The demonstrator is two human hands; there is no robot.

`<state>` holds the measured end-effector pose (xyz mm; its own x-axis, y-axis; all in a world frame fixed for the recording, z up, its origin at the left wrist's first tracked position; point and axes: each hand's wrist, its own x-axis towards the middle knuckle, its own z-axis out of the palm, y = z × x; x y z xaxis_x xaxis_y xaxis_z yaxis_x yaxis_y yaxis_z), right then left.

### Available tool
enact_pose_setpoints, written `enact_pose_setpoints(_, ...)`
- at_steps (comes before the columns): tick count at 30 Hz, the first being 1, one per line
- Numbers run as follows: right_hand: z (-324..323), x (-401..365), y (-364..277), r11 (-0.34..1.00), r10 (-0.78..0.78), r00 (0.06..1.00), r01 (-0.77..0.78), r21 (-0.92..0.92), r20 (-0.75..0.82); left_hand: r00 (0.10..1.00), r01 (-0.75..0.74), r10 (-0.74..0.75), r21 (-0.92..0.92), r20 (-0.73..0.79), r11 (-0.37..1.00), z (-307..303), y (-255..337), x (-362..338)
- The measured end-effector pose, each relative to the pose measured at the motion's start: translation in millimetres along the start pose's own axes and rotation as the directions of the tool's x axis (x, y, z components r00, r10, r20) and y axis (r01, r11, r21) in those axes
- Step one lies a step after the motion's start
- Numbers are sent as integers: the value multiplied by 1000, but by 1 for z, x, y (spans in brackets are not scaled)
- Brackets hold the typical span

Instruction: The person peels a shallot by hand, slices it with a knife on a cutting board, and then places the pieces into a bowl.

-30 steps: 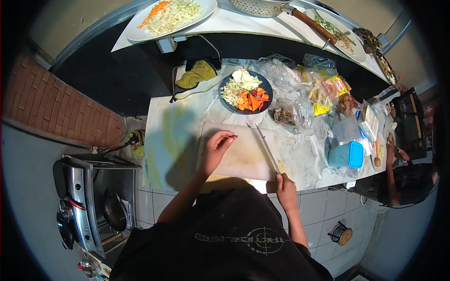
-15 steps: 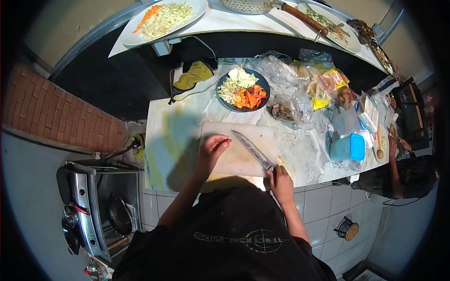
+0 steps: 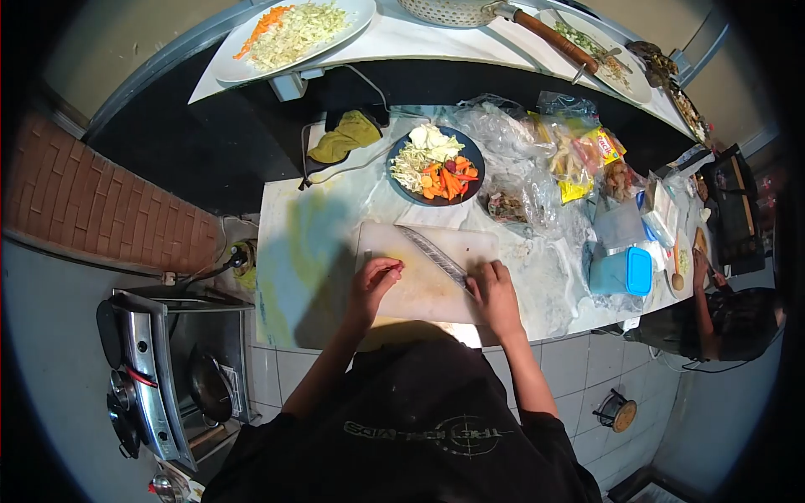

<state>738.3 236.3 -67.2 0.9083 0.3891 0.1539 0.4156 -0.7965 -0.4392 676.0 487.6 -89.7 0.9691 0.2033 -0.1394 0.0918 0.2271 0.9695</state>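
My left hand [image 3: 374,287] is over the left side of the white cutting board [image 3: 394,306], its fingers pinched on a small dark red piece [image 3: 398,266] too small to name surely. My right hand [image 3: 498,298] is closed around the handle of a kitchen knife [image 3: 433,254], the handle hidden under the fingers. The long blade slants across the board, its tip toward the far left edge. Beyond the board stands a dark plate [image 3: 411,194] with bean sprouts, pale cut vegetables, carrot slices and red chillies.
Plastic bags [image 3: 537,197] of food and a blue-lidded container [image 3: 625,272] lie to the right. A shelf [image 3: 394,42] behind carries plates of chopped vegetables and a strainer [image 3: 453,12]. At far right, another person's hands [image 3: 706,272] work. A stove [image 3: 151,377] stands left.
Both hands have shifted: the left slightly down and left with the red piece, the right upward onto the board. The knife has moved up and left.
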Motion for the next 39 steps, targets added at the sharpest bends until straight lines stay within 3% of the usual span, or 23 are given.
enact_pose_setpoints(2,5,19,5,978,-18,999,27,208,-50,1000,10,-10,-18,3,1000,0,4,-4)
enact_pose_setpoints(3,5,28,5,975,-22,1000,27,221,-22,1000,15,-15,-29,2,999,-1,6,-4)
enact_pose_setpoints(7,25,44,16,984,-97,995,97,149,-2,999,42,-42,-26,3,999,-4,14,-2)
enact_pose_setpoints(16,16,42,11,1000,0,999,-1,23,38,999,47,-47,-6,-17,999,-7,29,9)
enact_pose_setpoints(18,10,38,12,999,23,998,-25,26,53,999,39,-36,75,-32,996,-4,35,12)
enact_pose_setpoints(19,7,38,12,999,36,993,-39,25,111,999,35,-33,50,-39,998,-3,32,13)
enact_pose_setpoints(22,13,32,16,998,-56,997,53,42,58,1000,14,-15,-93,-6,996,-1,20,17)
enact_pose_setpoints(25,21,31,20,999,-43,996,45,-21,78,999,43,-43,-141,3,989,0,19,16)
enact_pose_setpoints(32,19,33,15,996,-78,996,76,44,49,998,60,-60,13,-8,998,-1,40,4)
enact_pose_setpoints(34,23,31,16,984,-170,985,168,56,19,996,63,-68,-85,-59,994,-4,33,1)
enact_pose_setpoints(39,31,30,18,989,-140,990,140,52,4,998,-8,-2,-157,-65,988,-12,29,-10)
